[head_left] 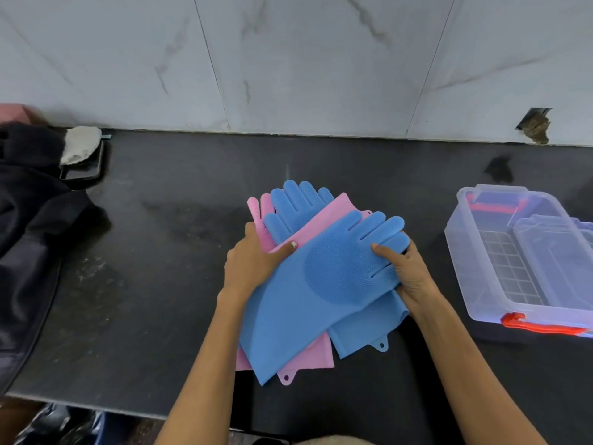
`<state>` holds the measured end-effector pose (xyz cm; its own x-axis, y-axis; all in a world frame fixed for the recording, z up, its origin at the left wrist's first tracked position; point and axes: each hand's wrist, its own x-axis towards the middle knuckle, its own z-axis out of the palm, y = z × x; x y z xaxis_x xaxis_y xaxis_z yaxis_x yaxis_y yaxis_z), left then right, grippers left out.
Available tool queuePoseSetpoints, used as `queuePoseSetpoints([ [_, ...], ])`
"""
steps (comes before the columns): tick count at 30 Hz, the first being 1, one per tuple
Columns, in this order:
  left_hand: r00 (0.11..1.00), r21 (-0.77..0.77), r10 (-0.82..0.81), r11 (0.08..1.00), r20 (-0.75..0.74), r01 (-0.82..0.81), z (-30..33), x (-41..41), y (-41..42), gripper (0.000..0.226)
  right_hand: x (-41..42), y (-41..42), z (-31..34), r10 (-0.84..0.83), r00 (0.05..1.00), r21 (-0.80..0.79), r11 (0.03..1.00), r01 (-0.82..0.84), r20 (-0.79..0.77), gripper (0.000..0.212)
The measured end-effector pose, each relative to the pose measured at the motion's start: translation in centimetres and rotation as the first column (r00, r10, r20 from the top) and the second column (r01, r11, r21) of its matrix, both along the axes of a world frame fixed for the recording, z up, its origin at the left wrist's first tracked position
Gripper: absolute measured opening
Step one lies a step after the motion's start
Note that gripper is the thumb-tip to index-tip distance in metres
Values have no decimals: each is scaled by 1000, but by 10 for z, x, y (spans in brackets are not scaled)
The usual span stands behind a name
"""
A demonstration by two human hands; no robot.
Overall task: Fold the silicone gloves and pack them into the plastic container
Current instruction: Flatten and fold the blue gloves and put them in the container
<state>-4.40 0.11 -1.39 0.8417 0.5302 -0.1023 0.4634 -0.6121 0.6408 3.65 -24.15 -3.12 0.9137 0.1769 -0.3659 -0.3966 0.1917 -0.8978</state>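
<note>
Glove stack [308, 284] sits mid-frame on the dark counter [154, 284]: blue and pink silicone gloves overlapping, unfolded. Top blue glove [321, 277] lies diagonally, fingers toward upper right, round bristle patch facing up. Left hand [253, 261] grips the stack's left edge, thumb on top. Right hand [407, 271] grips the top blue glove's fingers, thumb over, fingers under. Clear container [526, 258] with red latches sits right of frame, open, well apart from the gloves; seems to hold an inner tray, hard to tell. Dark cloth [32, 220] at left edge. No readable labels or writing.
</note>
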Motion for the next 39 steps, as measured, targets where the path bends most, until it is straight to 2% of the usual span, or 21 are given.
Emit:
queuePoseSetpoints([
  [7, 995, -127, -3, 992, 99, 16, 0, -6, 16, 57, -1, 18, 2, 46, 998, 57, 997, -44, -36, 66],
  [12, 992, -187, 100, 979, 80, -83, 0, -30, 65, 56, -14, 72, 4, 120, 993, 114, 987, -116, -24, 68],
  [22, 942, -107, 335, 937, -4, -334, 16, -108, 200, 75, -56, 239, 8, 362, 932, 178, 917, -357, 4, 66],
  [24, 924, -58, 379, 923, -38, -381, 18, -121, 222, 78, -65, 271, 11, 397, 918, 152, 907, -392, -2, 68],
  [27, 886, 120, 447, 893, -122, -434, 15, -132, 241, 75, -72, 306, 13, 429, 903, 107, 898, -426, 0, 70],
  [30, 830, 356, 534, 816, -161, -455, 16, -134, 236, 78, -71, 317, 12, 440, 898, 79, 895, -438, -10, 74],
  [32, 813, 498, 569, 745, -127, -444, 15, -135, 221, 74, -68, 310, 11, 461, 887, 97, 885, -456, -28, 79],
  [34, 820, 541, 572, 700, -33, -466, 12, -139, 202, 58, -64, 293, 11, 490, 871, 128, 866, -483, -31, 91],
  [36, 831, 521, 555, 703, 24, -485, 7, -147, 187, 43, -64, 269, 10, 503, 864, 97, 860, -500, -10, 102],
  [39, 854, 526, 520, 719, 27, -455, 3, -161, 179, 35, -74, 236, 9, 522, 853, -48, 852, -521, 24, 97],
])
